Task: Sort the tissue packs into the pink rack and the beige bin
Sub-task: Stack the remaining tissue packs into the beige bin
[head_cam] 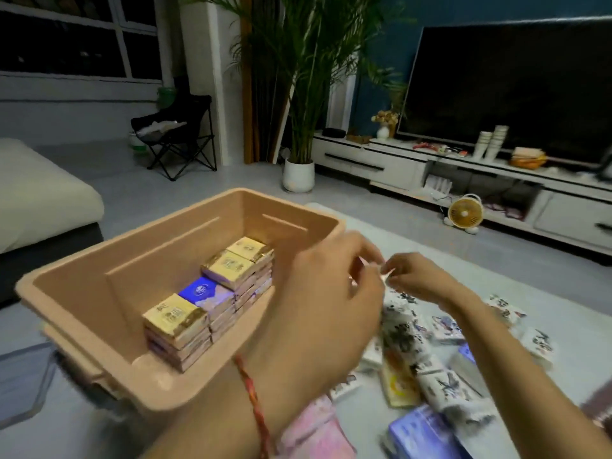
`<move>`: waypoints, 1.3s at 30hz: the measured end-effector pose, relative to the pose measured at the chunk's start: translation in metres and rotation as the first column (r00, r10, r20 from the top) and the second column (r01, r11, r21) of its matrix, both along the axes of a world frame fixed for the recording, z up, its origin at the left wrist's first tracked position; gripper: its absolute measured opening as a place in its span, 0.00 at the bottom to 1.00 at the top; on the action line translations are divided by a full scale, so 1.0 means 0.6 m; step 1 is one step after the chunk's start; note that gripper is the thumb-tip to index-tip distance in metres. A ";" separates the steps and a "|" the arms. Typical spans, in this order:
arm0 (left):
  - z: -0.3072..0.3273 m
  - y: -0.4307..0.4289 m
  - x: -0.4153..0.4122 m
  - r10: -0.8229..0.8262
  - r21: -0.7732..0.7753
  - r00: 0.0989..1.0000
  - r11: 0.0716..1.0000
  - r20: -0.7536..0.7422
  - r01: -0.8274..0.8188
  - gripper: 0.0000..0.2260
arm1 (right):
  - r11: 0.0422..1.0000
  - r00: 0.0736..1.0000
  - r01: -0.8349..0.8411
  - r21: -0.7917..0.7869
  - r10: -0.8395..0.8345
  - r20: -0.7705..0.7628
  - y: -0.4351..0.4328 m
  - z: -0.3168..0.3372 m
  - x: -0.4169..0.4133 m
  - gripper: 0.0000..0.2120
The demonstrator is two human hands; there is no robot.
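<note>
As left hand (328,293), right hand (418,277) meet | tissue pack (395,301), seemingly, between fingers (366,251)

The beige bin (172,260) looked matt, smooth plastic. Gold tissue packs (175,318) inside wore glossy foil-like wrap; the white printed packs (440,385) showed shiny film.

Overall light: dim, cool and bluish; the window (76,38) at upper left is black.
Brightest spot: gold tissue packs (231,268) in the beige bin (99,293) catch a sheen.
Blur: left hand (324,309), right hand (420,279) and the small white thing (384,271) they pinch are smeared; loose packs (440,389) at lower right are soft.
Distortion: wide-angle bending; the television (513,87) leans at upper right.
Shadows: soft, under the bin.
</note>
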State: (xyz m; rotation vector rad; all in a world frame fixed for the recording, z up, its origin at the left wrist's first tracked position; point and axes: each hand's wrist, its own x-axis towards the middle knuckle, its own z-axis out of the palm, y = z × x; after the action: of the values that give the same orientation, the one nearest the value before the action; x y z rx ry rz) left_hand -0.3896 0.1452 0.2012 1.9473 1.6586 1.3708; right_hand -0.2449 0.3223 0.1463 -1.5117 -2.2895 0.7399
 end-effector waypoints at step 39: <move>-0.217 0.230 0.094 0.265 -0.447 0.810 0.724 -0.523 -0.526 0.17 | 0.994 0.923 -0.086 0.074 0.051 0.382 0.150 -0.121 -0.134 0.13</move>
State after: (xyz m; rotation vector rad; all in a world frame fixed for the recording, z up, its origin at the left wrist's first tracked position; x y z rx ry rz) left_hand -0.3329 0.2833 0.0711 1.6218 2.4643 0.4020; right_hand -0.3253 0.4124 0.0738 -1.6594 -2.6245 0.3766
